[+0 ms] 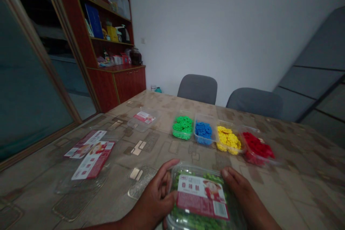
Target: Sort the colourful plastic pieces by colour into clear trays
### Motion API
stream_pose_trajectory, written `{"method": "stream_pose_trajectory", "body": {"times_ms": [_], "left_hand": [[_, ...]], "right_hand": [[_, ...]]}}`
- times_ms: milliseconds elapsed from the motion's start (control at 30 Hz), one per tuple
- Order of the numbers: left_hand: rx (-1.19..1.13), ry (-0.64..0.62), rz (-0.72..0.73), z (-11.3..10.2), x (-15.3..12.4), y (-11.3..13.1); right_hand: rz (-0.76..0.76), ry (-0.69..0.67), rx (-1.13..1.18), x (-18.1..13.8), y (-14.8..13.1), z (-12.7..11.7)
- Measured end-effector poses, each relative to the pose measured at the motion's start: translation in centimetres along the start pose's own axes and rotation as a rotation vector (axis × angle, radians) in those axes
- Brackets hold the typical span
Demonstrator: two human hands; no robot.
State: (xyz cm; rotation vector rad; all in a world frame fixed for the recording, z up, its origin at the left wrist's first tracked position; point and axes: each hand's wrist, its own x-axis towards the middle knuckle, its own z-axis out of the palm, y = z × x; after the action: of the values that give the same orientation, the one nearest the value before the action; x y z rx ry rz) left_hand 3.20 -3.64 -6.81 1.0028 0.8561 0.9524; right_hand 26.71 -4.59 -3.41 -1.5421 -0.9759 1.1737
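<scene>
Grips lidded tub (202,197) of green bits (198,222) with left hand (157,196) and right hand (239,187) clamped on opposite sides, at near part of worktop (118,203). Has green pieces (183,126), blue pieces (204,131), yellow pieces (228,140), red pieces (257,147) beyond, lids (93,161) at left.

Clear glossy plastic container (198,221) bottom centre, smooth printed label (202,196) on top, semi-gloss wood cabinet (130,83) upper left, matt wall (223,36) upper centre
</scene>
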Motion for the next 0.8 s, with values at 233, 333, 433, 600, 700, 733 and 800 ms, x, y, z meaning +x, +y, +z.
{"method": "stream_pose_trajectory", "body": {"times_ms": [233,333,433,600,700,733,800], "left_hand": [[0.201,-0.058,-0.044,-1.0,-0.1,2.0],[0.200,-0.058,-0.039,-1.1,0.4,3.1],[0.176,-0.037,-0.042,-0.7,1.4,3.5],[0.065,0.007,-0.083,-0.2,2.9,3.2],[-0.034,0.016,-0.144,-0.4,3.0,3.3],[-0.067,0.009,-0.172,-0.4,2.9,3.5],[-0.113,-0.013,-0.220,-0.6,2.7,3.9]], "right_hand": [[-0.013,-0.040,0.031,0.3,0.0,-0.2],[-0.022,-0.042,0.007,0.4,0.0,-0.2],[-0.035,-0.031,-0.009,0.3,0.1,0.0],[-0.055,0.020,-0.011,0.1,0.4,0.3],[0.000,0.007,0.041,-0.1,0.2,0.4],[0.033,0.001,0.064,-0.1,0.1,0.4],[0.081,0.000,0.091,-0.1,-0.2,0.3]]}}
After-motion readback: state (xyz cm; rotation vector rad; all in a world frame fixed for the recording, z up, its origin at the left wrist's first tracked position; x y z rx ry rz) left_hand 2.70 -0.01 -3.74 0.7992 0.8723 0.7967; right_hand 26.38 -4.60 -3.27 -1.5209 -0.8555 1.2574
